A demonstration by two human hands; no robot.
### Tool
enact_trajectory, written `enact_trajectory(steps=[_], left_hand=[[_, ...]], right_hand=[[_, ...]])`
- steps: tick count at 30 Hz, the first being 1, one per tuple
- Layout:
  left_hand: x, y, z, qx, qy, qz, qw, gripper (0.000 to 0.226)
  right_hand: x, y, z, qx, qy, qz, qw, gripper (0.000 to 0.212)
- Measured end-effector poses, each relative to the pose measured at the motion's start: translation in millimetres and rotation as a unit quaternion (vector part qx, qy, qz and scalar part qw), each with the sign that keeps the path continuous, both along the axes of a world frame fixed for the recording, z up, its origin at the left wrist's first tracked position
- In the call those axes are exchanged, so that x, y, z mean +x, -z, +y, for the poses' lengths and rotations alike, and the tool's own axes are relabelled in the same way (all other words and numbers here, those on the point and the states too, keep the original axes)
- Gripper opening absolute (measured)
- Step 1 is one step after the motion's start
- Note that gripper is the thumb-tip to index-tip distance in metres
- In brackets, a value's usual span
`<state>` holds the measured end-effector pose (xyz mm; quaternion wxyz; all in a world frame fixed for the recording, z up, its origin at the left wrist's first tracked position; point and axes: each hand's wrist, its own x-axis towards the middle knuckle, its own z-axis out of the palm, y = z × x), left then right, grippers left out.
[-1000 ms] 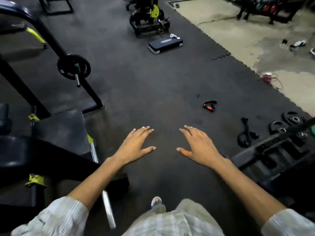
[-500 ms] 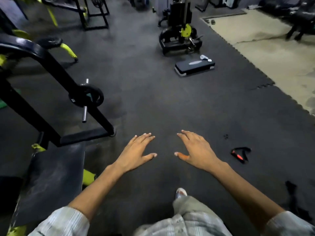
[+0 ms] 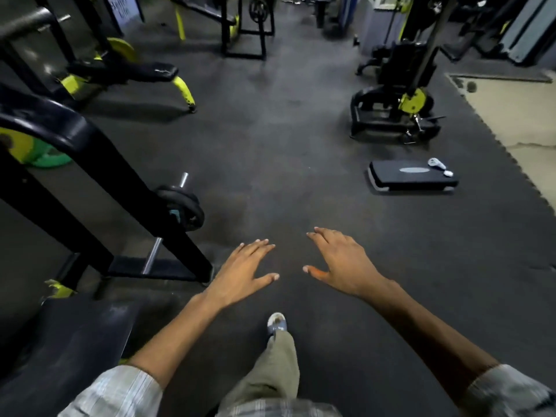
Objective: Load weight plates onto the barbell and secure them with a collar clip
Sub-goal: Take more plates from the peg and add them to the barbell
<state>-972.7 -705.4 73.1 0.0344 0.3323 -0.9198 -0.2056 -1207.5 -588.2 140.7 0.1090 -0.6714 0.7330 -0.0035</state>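
The barbell [image 3: 153, 254] sits on the black rack [image 3: 99, 164] at the left, 1 black weight plate [image 3: 183, 207] already on its sleeve, whose bare steel tip pokes out beyond. No collar clip is visible. The next plate probably needs fetching; carry it with 2 hands and slide it on squarely. The left hand [image 3: 240, 275] and right hand [image 3: 340, 263] hover with fingers spread, empty, touching nothing.

Step platform [image 3: 412, 176] on rubber floor [image 3: 285, 152]
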Motion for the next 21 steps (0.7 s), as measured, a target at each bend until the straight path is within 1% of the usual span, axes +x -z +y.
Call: enact_trajectory(steps=[3,7,11,16,21], left_hand=[[-31,-3,-76,0.012,-0.01,-0.011,1.0,0.08],[-64,-19,-175,0.007,-0.038,-0.018,0.999,0.09],[-81,-20,-259,0.017,-0.089,-0.014,0.996,0.088],[-96,6,-357,0.042,-0.189,-0.02,0.981,0.089],[-111,22,-433,0.077,-0.304,-0.023,0.949,0.091]], right_hand=[[-32,-2,-83,0.005,-0.021,-0.008,1.0,0.08],[-71,-9,-189,0.011,-0.05,-0.007,0.999,0.08],[-101,-5,-296,0.014,-0.096,-0.01,0.995,0.079],[-131,21,-443,0.026,-0.182,-0.019,0.983,0.079],[-143,27,-583,0.057,-0.291,-0.024,0.955,0.076]])
